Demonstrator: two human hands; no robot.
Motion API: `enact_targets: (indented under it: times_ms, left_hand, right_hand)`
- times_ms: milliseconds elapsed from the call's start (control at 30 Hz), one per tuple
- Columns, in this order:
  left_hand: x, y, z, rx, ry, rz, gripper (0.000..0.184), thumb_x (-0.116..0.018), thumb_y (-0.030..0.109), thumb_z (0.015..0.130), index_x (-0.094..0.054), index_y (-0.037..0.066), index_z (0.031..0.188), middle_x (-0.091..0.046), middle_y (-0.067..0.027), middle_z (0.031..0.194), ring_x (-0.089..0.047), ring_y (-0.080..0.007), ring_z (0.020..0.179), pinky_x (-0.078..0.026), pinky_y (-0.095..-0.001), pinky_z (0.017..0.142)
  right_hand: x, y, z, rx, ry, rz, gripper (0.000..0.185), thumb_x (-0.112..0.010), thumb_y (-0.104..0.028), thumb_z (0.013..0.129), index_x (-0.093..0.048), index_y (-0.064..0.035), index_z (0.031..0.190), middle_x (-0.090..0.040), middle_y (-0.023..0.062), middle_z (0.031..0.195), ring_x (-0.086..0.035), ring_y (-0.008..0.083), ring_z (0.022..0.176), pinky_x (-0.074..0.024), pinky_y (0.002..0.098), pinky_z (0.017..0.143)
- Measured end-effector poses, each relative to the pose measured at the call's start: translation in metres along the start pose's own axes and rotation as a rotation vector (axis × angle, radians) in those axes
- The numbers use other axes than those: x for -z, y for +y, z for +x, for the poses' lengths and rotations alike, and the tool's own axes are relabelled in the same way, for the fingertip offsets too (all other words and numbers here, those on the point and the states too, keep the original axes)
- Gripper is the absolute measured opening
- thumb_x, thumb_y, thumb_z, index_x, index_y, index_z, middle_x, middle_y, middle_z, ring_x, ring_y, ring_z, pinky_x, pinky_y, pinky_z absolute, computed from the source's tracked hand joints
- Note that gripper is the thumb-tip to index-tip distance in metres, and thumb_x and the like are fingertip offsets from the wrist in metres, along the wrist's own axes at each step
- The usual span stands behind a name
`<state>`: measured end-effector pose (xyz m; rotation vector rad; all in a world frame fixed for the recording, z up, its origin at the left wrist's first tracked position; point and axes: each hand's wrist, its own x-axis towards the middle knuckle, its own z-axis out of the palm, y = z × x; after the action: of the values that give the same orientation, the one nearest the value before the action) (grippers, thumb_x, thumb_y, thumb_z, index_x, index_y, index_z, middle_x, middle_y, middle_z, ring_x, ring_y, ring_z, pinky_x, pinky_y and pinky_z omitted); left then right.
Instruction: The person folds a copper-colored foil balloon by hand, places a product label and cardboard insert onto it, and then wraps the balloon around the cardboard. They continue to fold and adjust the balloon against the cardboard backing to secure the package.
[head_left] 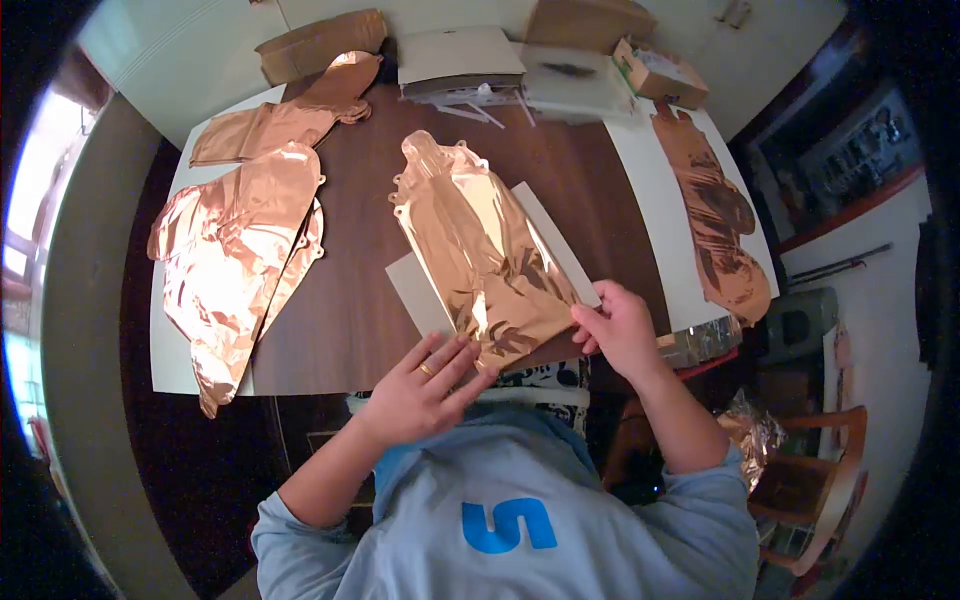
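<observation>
- Where the foil piece (490,225) lies on the tabletop (350,260), we find its near edge between the two hands, while its body stretches toward the far side and leans slightly left.
- Beneath it we see a white sheet (412,290), which shows past both its left and right edges.
- The left hand (425,388) is at the near left end of the foil piece; its fingers are extended and slightly spread, and we see the fingertips laid against the near edge rather than curled around it. A ring (426,370) circles one finger.
- The right hand (617,328) is at the near right corner, its thumb over the fingers, pinching the foil piece there; whether a corner of the white sheet is caught as well, we cannot tell.
- We see the two hands apart from each other, the near edge spanning the gap.
- The foil piece is shiny and copper-gold, narrow and rounded at its far end, wider toward us, with small looped tabs along its far edges. Its near half is heavily creased, and bright reflections run along its length.
- To the left we see similar foil pieces, a near pile (235,230) and a far pile (275,125); on the right, another long foil (705,210) lies over a white panel (642,190).
</observation>
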<state>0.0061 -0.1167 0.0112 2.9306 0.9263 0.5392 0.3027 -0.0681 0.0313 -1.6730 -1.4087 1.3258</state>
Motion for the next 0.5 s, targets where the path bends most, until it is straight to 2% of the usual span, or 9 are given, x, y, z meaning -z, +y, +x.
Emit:
enact_targets:
  times_ms: [100,200,300,400,500]
  left_hand:
    - [-0.008,0.003,-0.004,-0.006,0.015,0.039,0.052,-0.061,0.023,0.082,-0.059,0.013,0.133,-0.057,-0.0145,0.134,-0.055,-0.0301,0.126,-0.044,-0.0468,0.106]
    - [-0.015,0.003,-0.007,-0.013,0.033,0.065,0.05,-0.057,0.023,0.084,-0.059,0.014,0.133,-0.056,-0.0146,0.136,-0.055,-0.03,0.127,-0.044,-0.0461,0.106]
    - [-0.016,0.003,-0.008,-0.009,0.06,0.065,0.048,-0.055,0.021,0.085,-0.059,0.014,0.133,-0.056,-0.0145,0.136,-0.055,-0.0299,0.127,-0.044,-0.0455,0.107]
    - [-0.017,0.003,-0.01,-0.008,0.079,0.053,0.048,-0.054,0.02,0.085,-0.06,0.014,0.132,-0.056,-0.0143,0.135,-0.055,-0.0298,0.127,-0.044,-0.0452,0.107]
    - [-0.014,0.002,-0.008,-0.019,0.067,0.052,0.047,-0.055,0.02,0.084,-0.061,0.014,0.131,-0.057,-0.0139,0.134,-0.055,-0.03,0.127,-0.044,-0.0453,0.107]
  right_hand:
    - [0.004,-0.013,-0.003,-0.03,0.002,-0.216,0.03,-0.068,-0.013,0.09,-0.057,0.0017,0.113,-0.068,0.0129,0.09,-0.068,0.0193,0.07,-0.0547,0.035,0.057]
    - [-0.004,-0.005,-0.008,0.313,0.288,-0.603,0.034,-0.072,-0.014,0.085,-0.058,-0.0013,0.114,-0.064,0.0159,0.104,-0.066,0.0287,0.088,-0.0537,0.0423,0.074]
    - [-0.023,-0.008,-0.028,0.646,0.367,-0.888,0.041,-0.073,-0.015,0.081,-0.057,-0.0037,0.117,-0.057,0.0169,0.12,-0.058,0.0358,0.107,-0.0487,0.0454,0.088]
    - [-0.055,0.001,-0.047,0.881,0.107,-0.734,0.067,-0.077,-0.025,0.078,-0.049,-0.0062,0.137,-0.044,0.0221,0.139,-0.045,0.0434,0.126,-0.0393,0.0529,0.104]
    - [-0.075,0.009,-0.051,0.782,-0.034,-0.876,0.082,-0.077,-0.035,0.077,-0.042,-0.0107,0.147,-0.032,0.0248,0.15,-0.03,0.0468,0.139,-0.0259,0.06,0.113]
